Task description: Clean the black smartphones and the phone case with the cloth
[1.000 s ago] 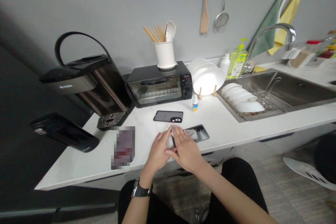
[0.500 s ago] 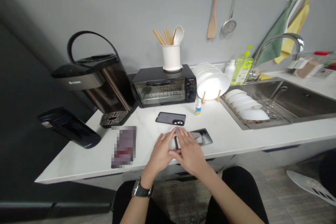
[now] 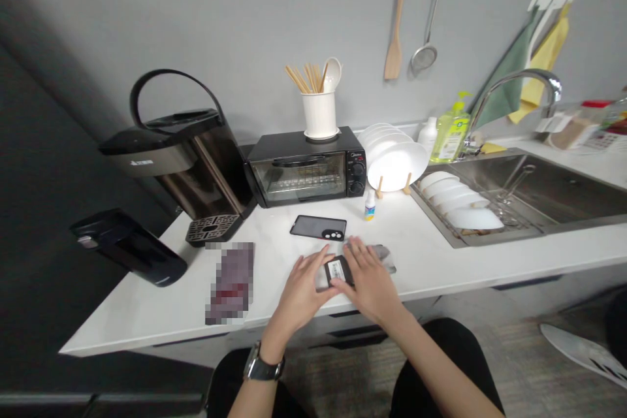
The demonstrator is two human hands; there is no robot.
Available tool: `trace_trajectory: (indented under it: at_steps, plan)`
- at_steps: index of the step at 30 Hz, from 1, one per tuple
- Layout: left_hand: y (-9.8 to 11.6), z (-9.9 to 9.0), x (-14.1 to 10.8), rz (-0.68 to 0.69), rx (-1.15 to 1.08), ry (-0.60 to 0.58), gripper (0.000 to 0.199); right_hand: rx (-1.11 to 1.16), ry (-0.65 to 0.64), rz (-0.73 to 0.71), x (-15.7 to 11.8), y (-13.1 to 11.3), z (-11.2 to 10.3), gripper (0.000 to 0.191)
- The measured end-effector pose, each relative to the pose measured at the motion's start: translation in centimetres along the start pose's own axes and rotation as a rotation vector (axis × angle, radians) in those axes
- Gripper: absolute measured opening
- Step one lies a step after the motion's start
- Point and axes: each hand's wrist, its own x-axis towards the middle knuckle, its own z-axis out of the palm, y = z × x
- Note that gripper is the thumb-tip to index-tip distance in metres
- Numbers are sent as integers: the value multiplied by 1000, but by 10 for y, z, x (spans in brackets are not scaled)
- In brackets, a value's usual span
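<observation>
A silver-grey phone (image 3: 321, 279) lies flat on the white counter, a black patch with a white label showing on its back. My left hand (image 3: 301, 284) holds its left end, thumb at the near edge and fingers at the far edge. Over the right part lies my right hand (image 3: 371, 282), pressing a grey cloth (image 3: 386, 257) against the phone, with the thumb beside the label. Fingers and cloth hide much of that end. Just beyond my hands is a dark phone case (image 3: 316, 226). A small white bottle with a blue and yellow label (image 3: 369, 206) stands behind to the right.
A pixelated flat item (image 3: 234, 284) and a dark flask-like container (image 3: 130, 247) are at left, near a drinks dispenser (image 3: 196, 170). A toaster oven (image 3: 304, 173) stands at the back. Racked plates (image 3: 399, 166) and a sink (image 3: 553, 225) are on the right.
My right hand has slid right with the cloth, away from my left hand, uncovering the white label. The cloth now covers the phone's camera end. The view has tilted slightly up.
</observation>
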Motion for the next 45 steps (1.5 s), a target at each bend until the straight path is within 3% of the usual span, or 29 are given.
trace_trajectory:
  at_steps: [3, 5, 9, 11, 13, 15, 18, 20, 22, 25, 28, 30, 32, 35, 37, 39, 41, 45]
  plan:
    - [-3, 1, -2, 17, 14, -14, 86, 120, -18, -75, 2, -46, 7, 77]
    - [-2, 1, -3, -2, 17, -9, 88, 163, -33, -110, -13, -51, 1, 68]
    - [4, -1, -3, -25, 0, 6, 95, 64, -40, -101, -47, 1, -20, 55]
    - [4, -2, -1, -17, -10, 0, 95, -30, -1, -21, -52, 32, -27, 56]
    - [3, -1, 1, -12, -8, -3, 94, -79, 23, 44, -44, 43, -27, 57]
    - [0, 1, 3, -2, -1, -7, 91, -67, 15, 53, -26, 30, -18, 56]
    - [-4, 2, 1, 6, 11, -14, 84, 8, -6, 12, 1, -17, -1, 58]
    - [-5, 2, -1, 6, 12, -10, 85, 49, -6, 3, 4, -45, 4, 63]
    - [-4, 1, -4, 0, 5, 5, 88, 81, -25, -40, -8, -53, 1, 63]
    - [-1, -1, -4, -6, -16, 19, 93, 90, -58, -121, -36, -21, -16, 56]
    - [1, -3, -1, -4, -20, -1, 93, 10, -29, -12, -44, 29, -30, 54]
    - [0, -1, 2, -6, -8, -10, 91, -35, -11, 74, -32, 43, -30, 54]
    - [-1, 1, 3, -4, 4, -18, 89, -22, -16, 78, -14, 33, -20, 53]
    - [-3, 3, 2, 6, 19, -21, 85, 70, -25, -1, 5, -16, -1, 57]
    - [-3, 3, 0, 9, 34, -11, 84, 126, -1, -22, 3, -47, 5, 65]
    - [-1, 2, -2, -3, 45, -1, 85, 173, -3, -49, -11, -57, 2, 65]
    - [2, 0, -2, -17, 43, 6, 88, 196, -37, -87, -30, -43, -9, 56]
    - [4, -3, 1, -12, 22, -4, 93, 90, -26, -22, -49, 27, -30, 48]
